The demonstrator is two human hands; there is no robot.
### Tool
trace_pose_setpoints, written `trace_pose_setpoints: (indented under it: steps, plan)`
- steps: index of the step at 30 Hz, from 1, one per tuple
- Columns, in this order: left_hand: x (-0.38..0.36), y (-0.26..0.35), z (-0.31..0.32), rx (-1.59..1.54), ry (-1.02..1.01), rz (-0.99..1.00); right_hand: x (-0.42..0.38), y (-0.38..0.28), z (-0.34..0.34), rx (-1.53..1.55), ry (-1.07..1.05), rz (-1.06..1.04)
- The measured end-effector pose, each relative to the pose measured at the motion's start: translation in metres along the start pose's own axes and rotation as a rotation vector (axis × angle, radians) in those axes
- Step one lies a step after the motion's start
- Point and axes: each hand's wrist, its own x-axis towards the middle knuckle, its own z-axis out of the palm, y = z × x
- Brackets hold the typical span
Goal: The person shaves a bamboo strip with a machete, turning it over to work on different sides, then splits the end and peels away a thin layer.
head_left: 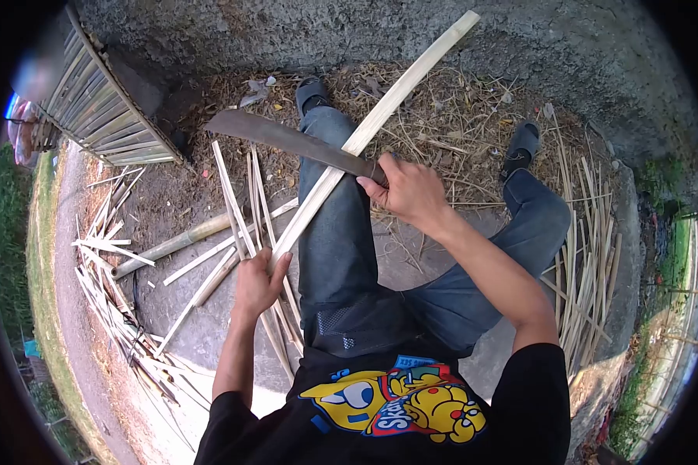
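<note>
A long pale bamboo strip [395, 97] runs diagonally across my thigh, its far end raised toward the wall. My left hand [260, 284] is closed round its near end. In my right hand [411, 190] is the handle of a machete [275, 133]. The dark, wide blade points left and crosses over the strip above my knee, seeming to touch it. Below and beside my left hand lie more thin strips [226, 186], some leaning by my leg.
Split strips are heaped on the left [108, 287] and right [593, 248]. A bamboo pole [182, 239] lies left of my leg. A slatted bamboo panel [105, 97] stands at the upper left, a rough wall [318, 35] ahead. Shavings [450, 147] litter the ground.
</note>
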Motion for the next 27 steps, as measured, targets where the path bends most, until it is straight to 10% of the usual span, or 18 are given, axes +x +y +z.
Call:
trace_pose_setpoints:
  steps: [10, 15, 18, 27]
  plan:
    - [0.001, 0.008, -0.006, 0.049, 0.08, 0.123, 0.044, 0.058, -0.037, -0.181, 0.071, 0.186]
    - [0.002, 0.004, -0.005, 0.032, -0.016, 0.066, 0.001, 0.01, -0.004, -0.283, -0.01, -0.211]
    - [-0.011, -0.014, -0.013, 0.038, -0.023, 0.045, 0.033, 0.066, -0.033, -0.14, 0.026, 0.156]
    - [-0.001, 0.009, -0.005, -0.013, -0.043, 0.06, 0.011, 0.03, -0.019, -0.214, 0.008, -0.081]
